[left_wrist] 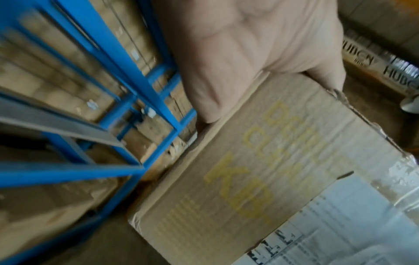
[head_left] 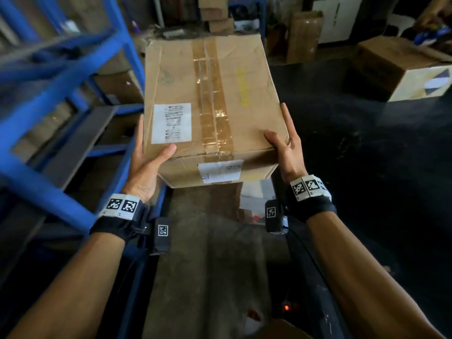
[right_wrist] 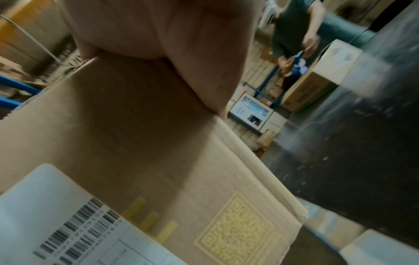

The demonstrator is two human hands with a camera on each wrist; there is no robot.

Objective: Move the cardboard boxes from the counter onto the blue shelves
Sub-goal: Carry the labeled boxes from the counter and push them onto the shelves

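Note:
A taped cardboard box [head_left: 210, 104] with white labels is held in the air between both hands, in front of the blue shelves [head_left: 66, 77]. My left hand [head_left: 146, 162] grips its near left corner, thumb on top and fingers along the side. My right hand [head_left: 286, 145] grips the near right corner the same way. The left wrist view shows the palm of the left hand [left_wrist: 244, 59] against the box [left_wrist: 260, 172] with yellow print, beside the blue shelves [left_wrist: 118, 71]. In the right wrist view the right hand [right_wrist: 172, 41] clamps the box [right_wrist: 145, 143] near a yellow code.
A second cardboard box [head_left: 401, 69] sits on the dark counter [head_left: 354, 148] at the right. The shelves hold several stored boxes [head_left: 119, 86]. More cartons [head_left: 215, 15] are stacked at the back. Another person [right_wrist: 297, 28] stands beyond the counter. Concrete floor [head_left: 208, 253] lies below.

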